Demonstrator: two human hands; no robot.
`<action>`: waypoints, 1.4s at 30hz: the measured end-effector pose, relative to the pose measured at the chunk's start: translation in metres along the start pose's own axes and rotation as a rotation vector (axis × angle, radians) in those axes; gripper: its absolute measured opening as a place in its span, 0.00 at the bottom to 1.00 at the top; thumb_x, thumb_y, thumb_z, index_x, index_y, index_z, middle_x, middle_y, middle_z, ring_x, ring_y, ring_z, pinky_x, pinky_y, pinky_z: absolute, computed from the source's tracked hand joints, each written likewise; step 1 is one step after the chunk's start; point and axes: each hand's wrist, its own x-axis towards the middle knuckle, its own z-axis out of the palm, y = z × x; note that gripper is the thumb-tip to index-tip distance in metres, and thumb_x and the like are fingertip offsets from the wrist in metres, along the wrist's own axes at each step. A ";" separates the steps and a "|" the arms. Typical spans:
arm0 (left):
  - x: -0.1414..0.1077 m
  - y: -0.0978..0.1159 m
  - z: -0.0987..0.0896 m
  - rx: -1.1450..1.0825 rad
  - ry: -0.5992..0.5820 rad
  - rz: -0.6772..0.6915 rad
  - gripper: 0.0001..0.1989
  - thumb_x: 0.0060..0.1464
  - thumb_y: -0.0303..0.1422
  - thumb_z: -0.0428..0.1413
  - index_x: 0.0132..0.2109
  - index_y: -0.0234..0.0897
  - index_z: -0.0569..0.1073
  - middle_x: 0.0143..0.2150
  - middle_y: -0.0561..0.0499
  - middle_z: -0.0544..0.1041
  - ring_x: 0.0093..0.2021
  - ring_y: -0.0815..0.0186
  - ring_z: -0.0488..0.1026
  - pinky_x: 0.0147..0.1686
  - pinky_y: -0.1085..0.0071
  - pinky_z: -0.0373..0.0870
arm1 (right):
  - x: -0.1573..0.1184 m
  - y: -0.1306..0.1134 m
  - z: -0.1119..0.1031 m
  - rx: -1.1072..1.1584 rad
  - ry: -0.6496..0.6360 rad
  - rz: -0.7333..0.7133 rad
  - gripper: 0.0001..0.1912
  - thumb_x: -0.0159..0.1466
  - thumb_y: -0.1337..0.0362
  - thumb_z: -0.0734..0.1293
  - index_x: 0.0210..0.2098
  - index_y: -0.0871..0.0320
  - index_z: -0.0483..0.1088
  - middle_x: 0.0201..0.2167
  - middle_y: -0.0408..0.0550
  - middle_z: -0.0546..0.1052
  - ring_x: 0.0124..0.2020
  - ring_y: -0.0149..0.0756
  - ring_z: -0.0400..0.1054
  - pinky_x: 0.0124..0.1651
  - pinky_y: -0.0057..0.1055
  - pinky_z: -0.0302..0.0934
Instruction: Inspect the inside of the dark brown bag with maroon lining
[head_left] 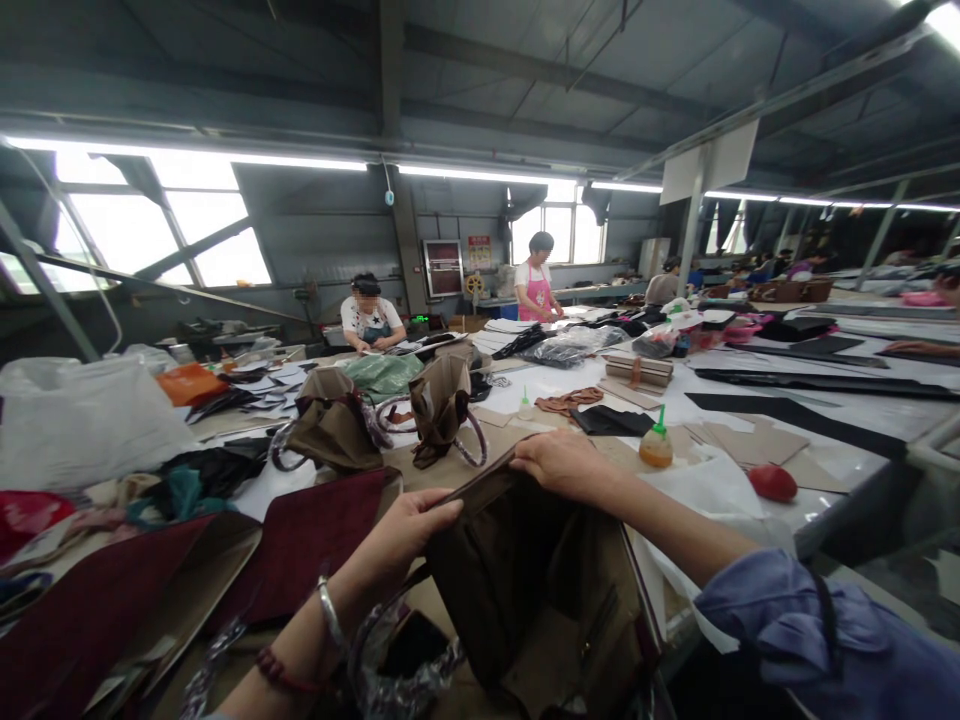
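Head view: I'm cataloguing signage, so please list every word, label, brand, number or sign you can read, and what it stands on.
No text can be read.
Wall poster: too small to read.
Framed board: too small to read.
Green lit patch: too blurred to read.
Pink apron: print too small.
Open bag: no readable text.

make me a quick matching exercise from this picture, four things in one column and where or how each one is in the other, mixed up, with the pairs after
Things:
1. open brown bag
2. amber bottle
3. large white plastic bag
4. pink apron

Places or states:
A. at the far left of the picture
B. worn by a person in the background
C. gripped at its edge by the left hand and the right hand
D. topped with a green nozzle

Pairs: 1-C, 2-D, 3-A, 4-B
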 end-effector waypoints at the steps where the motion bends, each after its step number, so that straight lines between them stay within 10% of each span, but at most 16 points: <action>1: 0.000 0.000 0.000 0.003 0.002 0.000 0.21 0.39 0.38 0.59 0.41 0.30 0.72 0.25 0.49 0.73 0.28 0.66 0.70 0.30 0.73 0.65 | 0.000 0.000 0.000 0.000 -0.003 0.001 0.16 0.61 0.58 0.54 0.33 0.54 0.71 0.32 0.48 0.75 0.35 0.40 0.68 0.35 0.30 0.58; 42: -0.006 0.016 0.016 0.177 -0.127 0.021 0.23 0.38 0.39 0.60 0.43 0.32 0.72 0.33 0.48 0.76 0.33 0.63 0.71 0.37 0.70 0.65 | -0.006 0.006 -0.001 0.027 -0.011 -0.007 0.16 0.62 0.57 0.53 0.35 0.54 0.71 0.33 0.48 0.75 0.35 0.40 0.68 0.35 0.30 0.58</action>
